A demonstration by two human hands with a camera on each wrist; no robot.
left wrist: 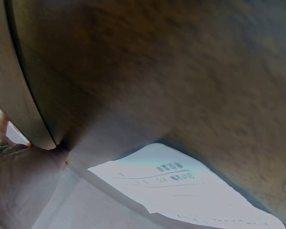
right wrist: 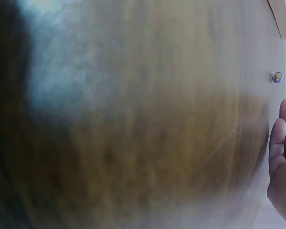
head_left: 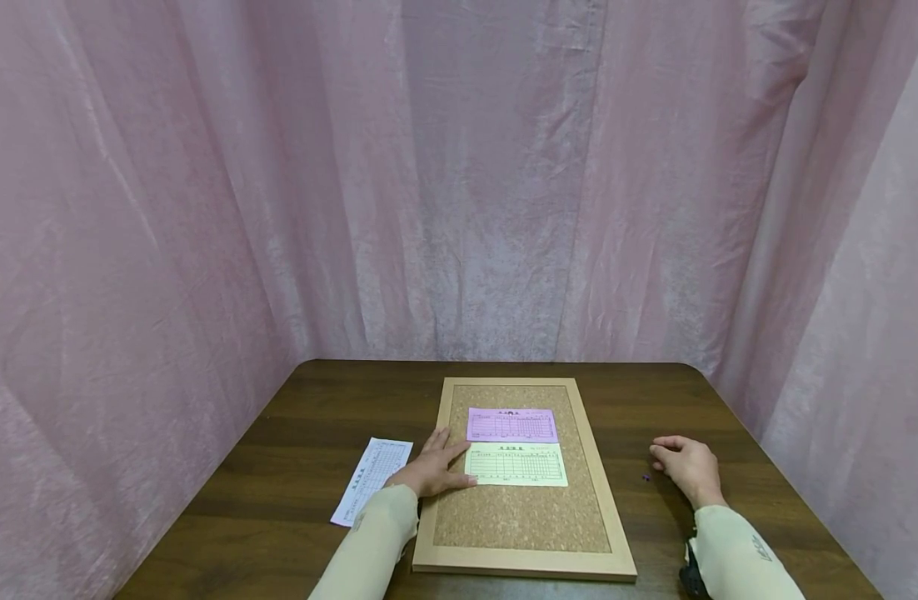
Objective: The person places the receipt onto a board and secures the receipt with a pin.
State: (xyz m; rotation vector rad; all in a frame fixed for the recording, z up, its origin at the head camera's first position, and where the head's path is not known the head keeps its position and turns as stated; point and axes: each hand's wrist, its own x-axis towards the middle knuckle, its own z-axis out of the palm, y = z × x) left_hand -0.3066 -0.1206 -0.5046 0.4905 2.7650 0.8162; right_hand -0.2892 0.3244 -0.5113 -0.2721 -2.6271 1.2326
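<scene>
A cork board [head_left: 519, 517] with a pale wood frame lies on the table. Across its left frame rests my left hand [head_left: 429, 471], fingers spread, with fingertips at the left edge of a green printed form [head_left: 516, 464]. Just above that form on the cork is a purple printed form [head_left: 512, 425], a small dark mark at its top. To the right of the board my right hand [head_left: 687, 467] is low over the table, thumb and forefinger tips close together; I cannot tell whether something is between them. Near them lies a small purple thumbtack [right wrist: 276, 77].
A white printed form [head_left: 372, 481] lies slanted on the brown wooden table [head_left: 279, 483], left of the board and beside my left wrist. Pink curtains [head_left: 496, 183] hang behind the table and at both sides.
</scene>
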